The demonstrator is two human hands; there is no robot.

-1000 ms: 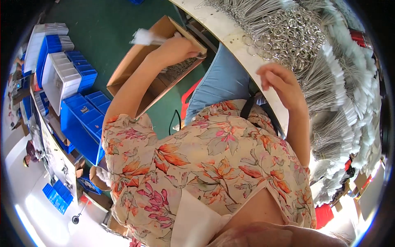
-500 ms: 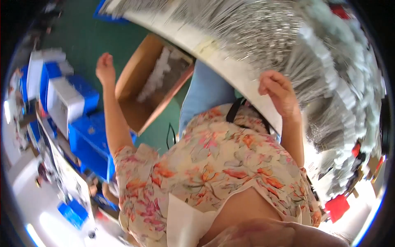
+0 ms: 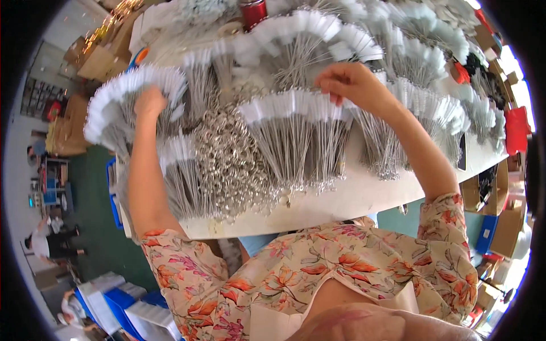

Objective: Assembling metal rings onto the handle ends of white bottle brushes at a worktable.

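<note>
Thin wire brushes with white bristle heads lie in fanned bundles across the table. My left hand (image 3: 150,102) is over a curved fan of brushes (image 3: 102,116) at the left, its fingers curled in; what they hold, if anything, is hidden. My right hand (image 3: 351,82) hovers at the heads of the middle bundle of brushes (image 3: 296,133). Its fingers are bent and apart from the thumb, with nothing visible between them. Between the two hands a heap of small shiny metal rings (image 3: 230,159) spreads toward the near edge of the table.
The white table (image 3: 364,196) has its near edge at my waist. A red can (image 3: 253,12) stands at the far side, and orange-handled scissors (image 3: 139,57) lie far left. Cartons (image 3: 509,233) and a red bag (image 3: 516,129) are at the right. Blue-and-white boxes (image 3: 128,310) stand lower left.
The view has swung from the floor and open carton at the left to the table. Both my hands, raised before beside and at the table's edge, are now over the brushes.
</note>
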